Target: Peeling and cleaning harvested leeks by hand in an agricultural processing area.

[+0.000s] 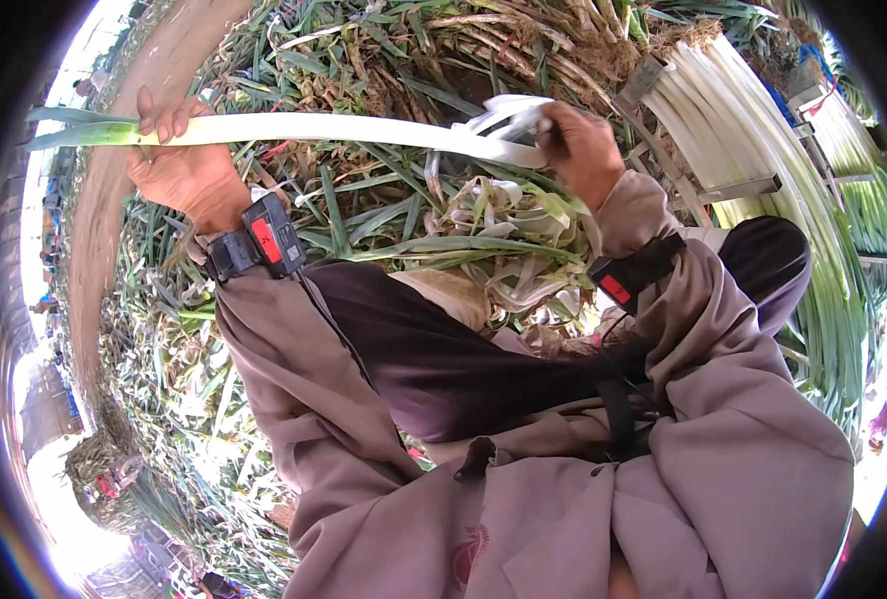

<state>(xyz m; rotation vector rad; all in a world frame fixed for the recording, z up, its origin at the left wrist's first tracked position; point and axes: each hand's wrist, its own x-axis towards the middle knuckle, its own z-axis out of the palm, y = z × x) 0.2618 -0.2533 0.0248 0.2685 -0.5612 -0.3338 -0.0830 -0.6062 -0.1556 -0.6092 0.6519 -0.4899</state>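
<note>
- Your left hand [179, 165] grips the long pale-green leek stalk [313, 128] near its leafy end.
- Your right hand [583, 150] clamps its white root end, pinching loose peel; the stalk spans horizontally between them.

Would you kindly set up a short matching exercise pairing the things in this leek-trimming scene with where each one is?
Things:
1. Left hand
2. Right hand
3. Stack of cleaned leeks
4. Leaf trimmings

Places:
A. On the metal rack at the right
B. Heaped under the held leek
C. Gripping the leek's white end
D. Gripping the leek near its green end

Pairs: 1-D, 2-C, 3-A, 4-B
</note>
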